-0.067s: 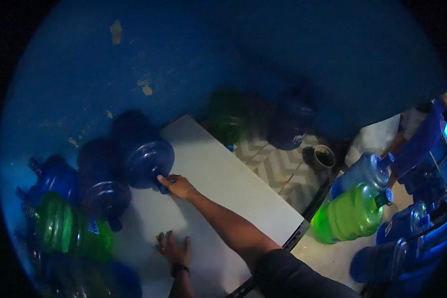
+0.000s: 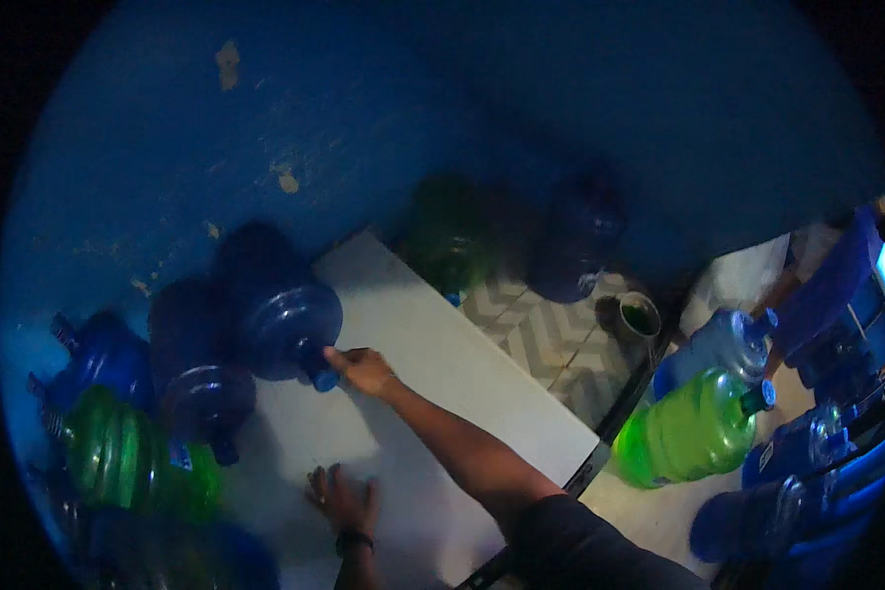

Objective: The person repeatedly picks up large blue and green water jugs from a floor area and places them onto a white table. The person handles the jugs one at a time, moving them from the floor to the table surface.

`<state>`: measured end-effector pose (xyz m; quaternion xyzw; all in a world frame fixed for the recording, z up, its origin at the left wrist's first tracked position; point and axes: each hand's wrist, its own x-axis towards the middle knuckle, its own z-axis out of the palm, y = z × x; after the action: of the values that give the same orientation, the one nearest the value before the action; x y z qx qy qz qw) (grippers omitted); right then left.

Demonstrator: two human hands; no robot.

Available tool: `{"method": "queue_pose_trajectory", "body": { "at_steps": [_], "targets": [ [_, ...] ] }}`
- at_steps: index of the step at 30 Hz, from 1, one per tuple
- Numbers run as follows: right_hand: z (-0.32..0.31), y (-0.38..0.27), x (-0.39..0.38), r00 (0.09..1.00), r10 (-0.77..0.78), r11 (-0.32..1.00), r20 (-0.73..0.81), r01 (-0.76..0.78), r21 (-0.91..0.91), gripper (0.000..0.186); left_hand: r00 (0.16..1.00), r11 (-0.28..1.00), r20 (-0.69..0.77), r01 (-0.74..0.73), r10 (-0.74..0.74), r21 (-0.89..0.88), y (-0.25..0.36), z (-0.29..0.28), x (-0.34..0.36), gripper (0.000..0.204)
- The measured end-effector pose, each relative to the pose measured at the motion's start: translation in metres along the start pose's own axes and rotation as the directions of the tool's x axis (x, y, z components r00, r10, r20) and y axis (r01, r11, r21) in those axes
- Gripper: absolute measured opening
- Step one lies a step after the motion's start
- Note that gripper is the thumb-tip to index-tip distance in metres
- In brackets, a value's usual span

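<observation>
Lying on its side, the dark blue jug has its neck grasped by the right hand, left hand flat, released.

One head-worn fisheye view looks steeply down, close over the white table at frame centre, edges bending.

Counter runs from the wall down toward the near right corner. Water jugs lie on their sides along the counter's left edge: one jug nearest the far end, a second jug just left and nearer, a third jug nearer still. Right hand touches the first jug's neck; left hand rests flat near the near edge. On the floor right of the counter stand two more jugs, with a cup beside them.
</observation>
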<state>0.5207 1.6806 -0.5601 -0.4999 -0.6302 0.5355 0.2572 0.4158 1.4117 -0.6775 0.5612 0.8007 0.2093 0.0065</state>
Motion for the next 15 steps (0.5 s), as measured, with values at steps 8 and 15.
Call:
{"method": "queue_pose_trajectory", "body": {
  "at_steps": [8,15],
  "targets": [
    [-0.224,0.171,0.129,0.687,0.056,0.932,-0.724,-0.296,-0.209,0.067,0.976,0.995,0.217,0.05,-0.029,-0.089,0.039,-0.035,0.026,0.086],
    [-0.214,0.213,0.207,0.763,0.289,0.893,-0.579,-0.433,-0.125,0.088,0.968,0.994,0.244,0.029,-0.053,0.102,0.025,-0.019,0.031,0.09]
  ]
}}
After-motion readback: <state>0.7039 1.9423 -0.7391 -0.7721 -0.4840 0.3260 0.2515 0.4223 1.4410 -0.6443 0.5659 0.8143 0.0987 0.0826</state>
